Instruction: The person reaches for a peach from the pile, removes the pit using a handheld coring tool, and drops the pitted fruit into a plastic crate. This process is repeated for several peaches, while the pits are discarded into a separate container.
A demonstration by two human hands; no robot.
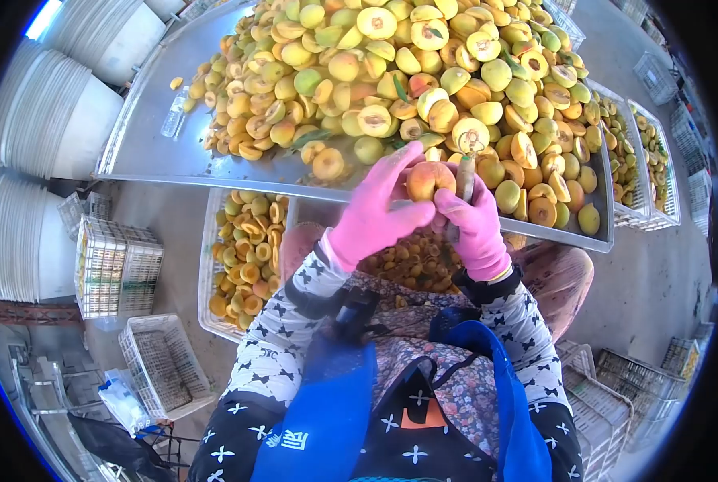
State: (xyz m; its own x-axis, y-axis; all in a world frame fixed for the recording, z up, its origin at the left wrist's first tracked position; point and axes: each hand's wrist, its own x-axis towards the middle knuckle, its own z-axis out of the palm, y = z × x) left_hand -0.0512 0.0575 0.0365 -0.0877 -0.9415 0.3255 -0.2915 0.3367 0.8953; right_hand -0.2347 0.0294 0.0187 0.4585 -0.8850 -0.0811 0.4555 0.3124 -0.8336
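My left hand [381,210], in a pink glove, is closed around a yellow-orange peach [431,181] near the front edge of the metal table. Close on its right, my pink-gloved right hand [475,223] grips a slim hand tool [465,178] with a greyish, stick-like handle. The tool stands roughly upright beside the peach; its working end is hard to make out against the fruit behind. Right-hand fingertips are at the peach's side. A large heap of peaches [351,68], many halved and some showing pits or hollows, lies just beyond both hands.
The metal table [158,153] carries the heap and a clear plastic bottle [175,114]. Below its edge stands a crate of peach halves [242,257], with pits or scraps [411,261] between my knees. Filled crates [656,161] are at right; an empty crate [166,365] sits lower left.
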